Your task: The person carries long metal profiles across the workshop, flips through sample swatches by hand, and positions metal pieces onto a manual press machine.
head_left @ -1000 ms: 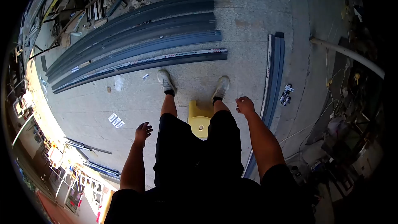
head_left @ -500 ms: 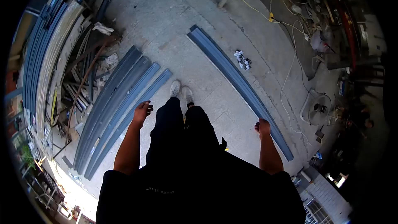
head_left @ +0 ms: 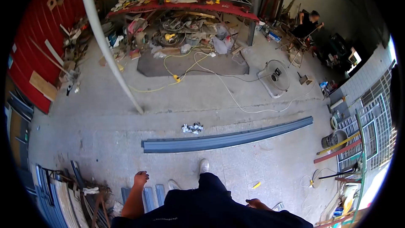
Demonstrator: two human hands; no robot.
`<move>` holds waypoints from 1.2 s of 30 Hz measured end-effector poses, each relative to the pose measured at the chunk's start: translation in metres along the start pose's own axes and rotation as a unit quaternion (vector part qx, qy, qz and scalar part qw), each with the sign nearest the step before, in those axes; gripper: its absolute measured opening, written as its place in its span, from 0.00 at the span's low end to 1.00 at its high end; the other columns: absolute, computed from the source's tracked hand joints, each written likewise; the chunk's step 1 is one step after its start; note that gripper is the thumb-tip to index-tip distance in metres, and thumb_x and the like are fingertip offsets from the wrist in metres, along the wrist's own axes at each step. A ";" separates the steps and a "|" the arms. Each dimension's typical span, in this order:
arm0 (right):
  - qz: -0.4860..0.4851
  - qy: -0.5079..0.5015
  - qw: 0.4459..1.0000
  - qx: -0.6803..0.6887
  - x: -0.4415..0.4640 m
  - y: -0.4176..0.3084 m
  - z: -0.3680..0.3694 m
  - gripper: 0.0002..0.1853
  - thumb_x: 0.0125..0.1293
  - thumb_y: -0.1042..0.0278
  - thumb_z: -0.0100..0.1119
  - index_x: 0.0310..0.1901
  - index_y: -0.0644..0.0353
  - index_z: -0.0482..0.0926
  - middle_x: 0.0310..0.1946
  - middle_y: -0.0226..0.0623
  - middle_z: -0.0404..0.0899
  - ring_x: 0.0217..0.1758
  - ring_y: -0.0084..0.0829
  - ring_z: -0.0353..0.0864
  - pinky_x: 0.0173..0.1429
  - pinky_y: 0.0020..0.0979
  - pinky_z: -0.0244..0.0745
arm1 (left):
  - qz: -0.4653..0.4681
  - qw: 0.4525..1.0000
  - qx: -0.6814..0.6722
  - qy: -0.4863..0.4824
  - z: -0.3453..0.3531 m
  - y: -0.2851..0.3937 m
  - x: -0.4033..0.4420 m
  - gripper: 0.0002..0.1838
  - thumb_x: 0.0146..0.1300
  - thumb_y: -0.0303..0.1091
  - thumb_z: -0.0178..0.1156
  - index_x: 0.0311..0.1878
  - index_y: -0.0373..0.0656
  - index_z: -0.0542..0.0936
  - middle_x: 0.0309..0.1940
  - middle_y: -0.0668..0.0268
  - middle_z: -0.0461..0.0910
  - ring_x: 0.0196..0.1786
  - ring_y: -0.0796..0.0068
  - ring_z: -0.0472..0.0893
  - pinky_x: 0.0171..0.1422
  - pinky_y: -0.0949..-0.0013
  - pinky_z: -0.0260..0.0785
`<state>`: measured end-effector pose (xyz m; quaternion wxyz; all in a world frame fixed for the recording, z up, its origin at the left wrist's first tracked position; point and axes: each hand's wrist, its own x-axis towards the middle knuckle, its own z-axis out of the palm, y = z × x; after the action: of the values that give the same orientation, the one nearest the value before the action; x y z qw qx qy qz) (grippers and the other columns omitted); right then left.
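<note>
The left hand (head_left: 141, 178) hangs loosely parted, empty; the right hand (head_left: 254, 203): finger state cannot be told. Safe walking calls for lifting the front shoe (head_left: 204, 166) clear of the metal strip (head_left: 228, 138).

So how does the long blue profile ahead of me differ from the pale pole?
The blue profile lies along the floor; the pale pole rises from it. The profile has lengthwise lines; the pole looks plain. Both profile ends show, while the pole's top leaves the picture. Both are long and narrow.
</note>
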<state>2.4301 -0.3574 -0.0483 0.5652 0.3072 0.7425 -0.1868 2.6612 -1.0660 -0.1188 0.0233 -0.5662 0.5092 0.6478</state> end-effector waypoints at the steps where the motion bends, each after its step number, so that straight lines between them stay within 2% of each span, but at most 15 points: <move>1: 0.001 0.028 0.999 -0.027 -0.034 -0.017 0.007 0.25 0.79 0.44 0.58 0.55 0.63 0.82 0.47 0.39 0.89 0.45 0.36 0.88 0.48 0.36 0.81 | 0.013 1.000 0.022 -0.014 0.018 0.031 0.009 0.17 0.77 0.43 0.57 0.59 0.43 0.80 0.46 0.60 0.87 0.45 0.68 0.86 0.46 0.62 0.75; 4: 0.025 0.002 0.999 -0.044 -0.021 -0.052 -0.004 0.30 0.79 0.36 0.52 0.69 0.47 0.81 0.65 0.36 0.84 0.66 0.40 0.84 0.68 0.39 0.76 | 0.046 0.997 0.053 -0.038 0.079 0.118 0.030 0.17 0.78 0.44 0.58 0.60 0.43 0.81 0.46 0.62 0.88 0.45 0.69 0.87 0.45 0.65 0.75; 7: -0.027 -0.019 0.997 -0.071 -0.007 -0.106 -0.049 0.31 0.78 0.37 0.52 0.72 0.48 0.77 0.66 0.41 0.83 0.68 0.43 0.83 0.71 0.42 0.76 | 0.065 0.996 0.043 -0.047 0.147 0.174 0.042 0.18 0.78 0.46 0.58 0.60 0.44 0.81 0.47 0.63 0.88 0.47 0.70 0.88 0.46 0.64 0.76; 10: -0.053 -0.036 0.992 0.113 0.102 -0.135 -0.099 0.24 0.77 0.48 0.61 0.54 0.66 0.81 0.47 0.46 0.88 0.44 0.40 0.89 0.44 0.39 0.84 | 0.050 0.996 0.045 -0.050 0.201 0.200 0.036 0.20 0.79 0.48 0.58 0.63 0.45 0.79 0.49 0.64 0.88 0.50 0.68 0.88 0.51 0.62 0.77; 16: -0.253 0.111 0.943 0.185 0.084 -0.319 -0.244 0.17 0.74 0.58 0.62 0.49 0.67 0.84 0.31 0.38 0.86 0.27 0.30 0.85 0.30 0.33 0.78 | -0.056 0.990 0.093 -0.095 0.271 0.166 0.065 0.21 0.79 0.50 0.56 0.64 0.47 0.79 0.54 0.61 0.86 0.54 0.64 0.86 0.59 0.56 0.75; 18: -0.298 0.122 0.928 0.189 0.077 -0.380 -0.271 0.16 0.75 0.58 0.61 0.50 0.65 0.83 0.34 0.39 0.86 0.31 0.31 0.86 0.33 0.34 0.81 | -0.141 0.967 0.164 -0.133 0.275 0.148 0.084 0.20 0.79 0.47 0.50 0.64 0.45 0.77 0.56 0.59 0.85 0.55 0.62 0.85 0.55 0.52 0.74; 22: -0.375 0.053 0.897 0.227 0.069 -0.488 -0.290 0.17 0.76 0.57 0.62 0.54 0.64 0.81 0.36 0.37 0.86 0.33 0.30 0.86 0.36 0.33 0.80 | -0.260 0.929 0.232 -0.125 0.284 0.168 0.094 0.27 0.82 0.50 0.47 0.74 0.43 0.68 0.72 0.52 0.77 0.72 0.53 0.78 0.77 0.45 0.63; 25: -0.407 0.060 0.909 0.070 0.074 -0.557 -0.310 0.20 0.73 0.55 0.65 0.53 0.65 0.84 0.38 0.38 0.88 0.37 0.30 0.88 0.41 0.33 0.82 | -0.330 0.882 0.248 -0.229 0.284 0.190 0.165 0.32 0.84 0.55 0.41 0.79 0.44 0.62 0.81 0.53 0.65 0.82 0.49 0.65 0.81 0.43 0.59; 27: -0.430 0.093 0.897 -0.038 0.087 -0.600 -0.332 0.21 0.71 0.55 0.66 0.52 0.68 0.85 0.39 0.40 0.89 0.39 0.30 0.90 0.44 0.32 0.83 | -0.281 0.911 0.263 -0.147 0.314 0.240 0.206 0.29 0.84 0.55 0.43 0.76 0.46 0.67 0.74 0.56 0.74 0.77 0.51 0.73 0.77 0.44 0.64; 30: -0.378 0.112 0.911 0.119 0.112 -0.634 -0.361 0.17 0.72 0.56 0.64 0.46 0.65 0.85 0.33 0.38 0.87 0.32 0.29 0.86 0.36 0.32 0.81 | -0.211 0.914 0.330 -0.108 0.372 0.337 0.294 0.25 0.80 0.53 0.50 0.64 0.45 0.82 0.59 0.59 0.88 0.59 0.56 0.87 0.59 0.46 0.78; 31: -0.346 0.112 0.923 0.128 0.173 -0.625 -0.379 0.15 0.74 0.56 0.62 0.40 0.62 0.83 0.29 0.35 0.84 0.28 0.28 0.83 0.32 0.31 0.79 | -0.146 0.921 0.350 -0.092 0.390 0.366 0.341 0.19 0.73 0.48 0.58 0.51 0.42 0.87 0.48 0.57 0.91 0.48 0.57 0.91 0.46 0.51 0.82; 32: -0.271 0.113 0.943 0.154 0.136 -0.632 -0.386 0.15 0.74 0.55 0.62 0.40 0.60 0.81 0.27 0.35 0.82 0.25 0.29 0.81 0.30 0.31 0.77 | -0.080 0.908 0.393 -0.118 0.411 0.399 0.379 0.18 0.72 0.46 0.59 0.51 0.42 0.86 0.48 0.56 0.90 0.49 0.56 0.90 0.48 0.51 0.81; 33: -0.213 0.104 0.956 0.172 0.126 -0.636 -0.397 0.16 0.74 0.53 0.63 0.42 0.60 0.81 0.28 0.35 0.83 0.25 0.29 0.81 0.30 0.31 0.77 | 0.073 0.864 0.469 -0.169 0.434 0.445 0.414 0.16 0.70 0.43 0.60 0.51 0.41 0.85 0.48 0.55 0.89 0.51 0.55 0.88 0.50 0.51 0.81; 35: -0.124 0.060 0.972 0.192 0.145 -0.632 -0.414 0.18 0.74 0.50 0.63 0.45 0.60 0.81 0.30 0.36 0.84 0.26 0.30 0.82 0.29 0.30 0.77 | 0.437 0.692 0.565 -0.104 0.488 0.570 0.439 0.15 0.68 0.39 0.62 0.51 0.40 0.82 0.48 0.53 0.87 0.53 0.53 0.86 0.54 0.51 0.80; 36: -0.090 0.043 0.976 0.193 0.149 -0.629 -0.421 0.20 0.74 0.48 0.64 0.47 0.59 0.82 0.32 0.37 0.84 0.27 0.30 0.83 0.29 0.30 0.78 | 0.493 0.702 0.509 -0.074 0.515 0.639 0.433 0.14 0.66 0.37 0.63 0.51 0.40 0.81 0.48 0.52 0.86 0.54 0.51 0.85 0.56 0.51 0.79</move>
<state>1.6798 -0.5247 -0.1116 0.4435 0.3498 0.7411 -0.3630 1.7527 -1.2565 -0.1242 0.0230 -0.0865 0.9644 0.2489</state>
